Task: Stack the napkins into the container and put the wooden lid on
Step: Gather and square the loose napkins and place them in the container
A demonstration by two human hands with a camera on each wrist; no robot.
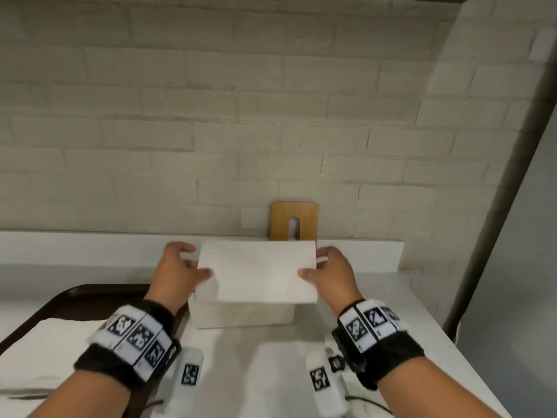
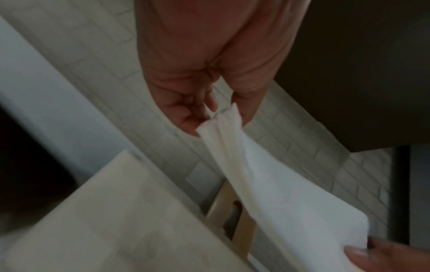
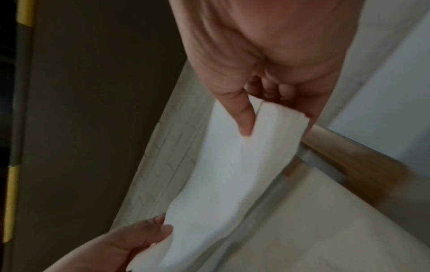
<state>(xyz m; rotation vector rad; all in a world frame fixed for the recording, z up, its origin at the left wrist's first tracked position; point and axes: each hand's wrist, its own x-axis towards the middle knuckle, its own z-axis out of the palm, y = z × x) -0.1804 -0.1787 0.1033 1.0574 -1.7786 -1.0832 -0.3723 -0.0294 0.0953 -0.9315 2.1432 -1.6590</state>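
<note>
A stack of white napkins (image 1: 256,271) hangs flat just above the white rectangular container (image 1: 241,316) on the counter. My left hand (image 1: 184,268) pinches its left edge with the thumb on top. My right hand (image 1: 328,268) pinches the right edge the same way. In the left wrist view the napkins (image 2: 279,193) sag between both hands over the container (image 2: 97,220). The right wrist view shows my thumb on the napkins (image 3: 232,165). The wooden lid (image 1: 294,220), with a slot in it, leans upright against the brick wall behind the container.
A dark tray (image 1: 60,300) at the left holds more white napkins (image 1: 45,348). The white counter (image 1: 391,297) ends at the right beside a dark post (image 1: 497,221). A low white ledge (image 1: 75,245) runs along the brick wall.
</note>
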